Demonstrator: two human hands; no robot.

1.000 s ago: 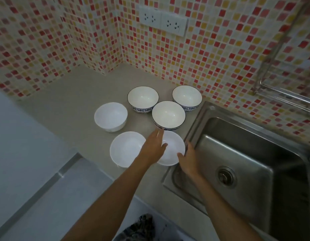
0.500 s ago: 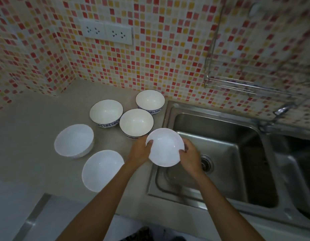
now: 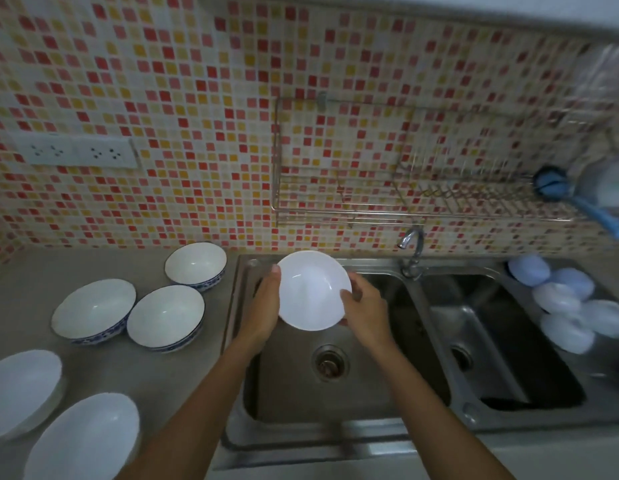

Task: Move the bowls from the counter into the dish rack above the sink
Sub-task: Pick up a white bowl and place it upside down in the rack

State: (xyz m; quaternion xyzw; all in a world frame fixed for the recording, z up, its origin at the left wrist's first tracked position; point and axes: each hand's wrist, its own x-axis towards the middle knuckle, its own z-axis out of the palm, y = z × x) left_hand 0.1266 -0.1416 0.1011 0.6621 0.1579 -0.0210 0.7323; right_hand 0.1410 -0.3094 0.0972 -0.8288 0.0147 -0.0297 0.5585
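A plain white bowl [image 3: 311, 292] is held in the air over the left sink basin, tilted toward me. My left hand [image 3: 264, 306] grips its left rim and my right hand [image 3: 365, 306] grips its right rim. On the counter to the left stand three blue-patterned bowls [image 3: 166, 315] [image 3: 93, 310] [image 3: 195, 264] and two plain white bowls [image 3: 22, 389] [image 3: 83, 438]. The wire dish rack [image 3: 422, 202] hangs on the tiled wall above the sink, higher than the held bowl.
A double steel sink [image 3: 415, 341] lies below my hands, with a tap [image 3: 412, 251] behind its divider. Several pale round objects [image 3: 571, 306] sit to the right of the sink. A blue brush [image 3: 557, 188] hangs at the rack's right end. Wall sockets [image 3: 76, 152] are at left.
Both hands took the white bowl off the counter, lifted it and carried it right over the sink basin. The view swung right and up, so the rack shows in full.
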